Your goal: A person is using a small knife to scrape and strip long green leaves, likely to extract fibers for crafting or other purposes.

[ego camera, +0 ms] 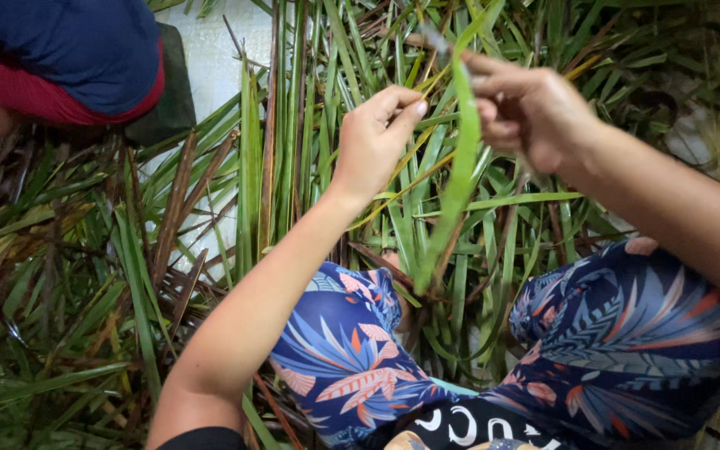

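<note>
We note the largest thing first: a deep heap of long leaves (pixel 68 275) covers nearly the whole ground, green blades mixed with brown, dried ones, most lying lengthways from near to far. The heap surrounds us on the left, far and right sides, so any blade is within arm's reach; we judge this is why we sit in the middle of it.

Our knees, in blue leaf-print trousers (pixel 627 333), rise at the near right and near centre, spread apart, and leaves lie in the gap between them.

At the far left another person's blue and red clothing (pixel 77 58) shows, beside a dark cushion (pixel 172 92) on a pale woven mat (pixel 218 50). Their hands are not visible.

One long green leaf (pixel 458 167) stands nearly upright in the centre, lifted clear of the heap, its lower end hanging down between our knees. Held up like this, it stays separate from the tangle and its length is easy to see.

Our right hand (pixel 527 104) is closed around the leaf's upper part, thumb and fingers pinching it. Our left hand (pixel 372 137) sits just to the left of the leaf, fingers curled narrowly with the tips at its edge; whether they truly grip it we cannot tell.
</note>
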